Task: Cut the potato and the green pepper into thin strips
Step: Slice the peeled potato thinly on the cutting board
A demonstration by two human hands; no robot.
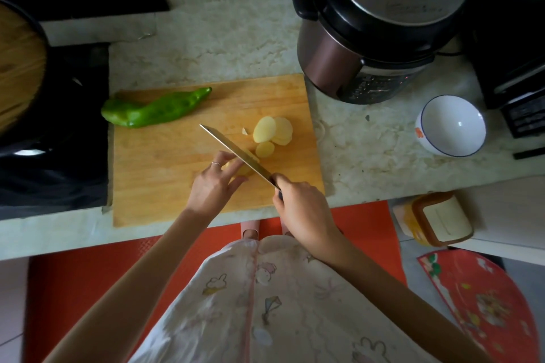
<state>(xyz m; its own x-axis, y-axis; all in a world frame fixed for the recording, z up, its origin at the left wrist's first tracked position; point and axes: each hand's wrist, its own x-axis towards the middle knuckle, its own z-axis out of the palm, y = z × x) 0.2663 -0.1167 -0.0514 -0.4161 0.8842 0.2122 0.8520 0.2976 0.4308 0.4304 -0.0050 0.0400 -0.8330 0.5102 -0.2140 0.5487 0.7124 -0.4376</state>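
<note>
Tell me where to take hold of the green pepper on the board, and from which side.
Probably its thick middle, from above. The green pepper lies flat at the far left corner of the cutting board, long and slightly curved, so a grip across its narrow width should hold best. Its tapered tip points right and would likely slip.

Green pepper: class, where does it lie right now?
In the head view the green pepper lies uncut at the far left corner of the cutting board, beside the black stove, well apart from the potato slices and knife.
</note>
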